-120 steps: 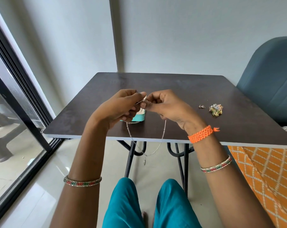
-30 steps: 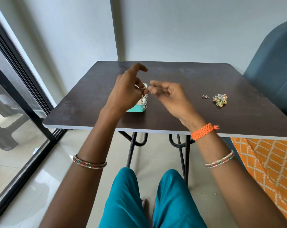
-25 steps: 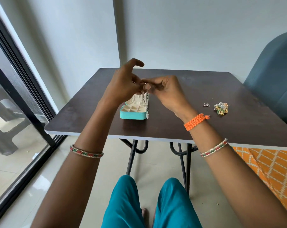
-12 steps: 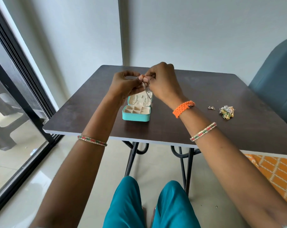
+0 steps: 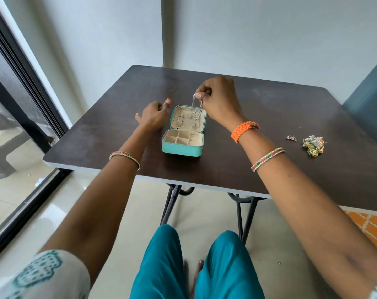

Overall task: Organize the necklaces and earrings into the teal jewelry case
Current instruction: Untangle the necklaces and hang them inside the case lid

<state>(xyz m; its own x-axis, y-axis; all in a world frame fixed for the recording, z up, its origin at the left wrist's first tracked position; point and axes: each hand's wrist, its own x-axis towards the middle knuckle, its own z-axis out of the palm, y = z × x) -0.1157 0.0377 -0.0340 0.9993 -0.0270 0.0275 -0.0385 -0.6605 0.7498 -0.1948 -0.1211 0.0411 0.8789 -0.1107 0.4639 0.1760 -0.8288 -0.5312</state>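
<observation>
Silver necklace held over the open teal jewelry case

The teal jewelry case [image 5: 182, 141] lies open on the dark table [image 5: 291, 169], compartments nearest, lid behind. Just left of the lid, the left hand [image 5: 152, 115] hovers loosely curled, holding nothing. Above the lid, the right hand [image 5: 218, 100] pinches a silver necklace [image 5: 196, 112] dangling against the lining. Well right of the case lies an earring pile [image 5: 313, 145].

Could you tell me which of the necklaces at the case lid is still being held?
The silver chain on the lid's right side, pinched by the right hand; the other necklace hangs free.
</observation>
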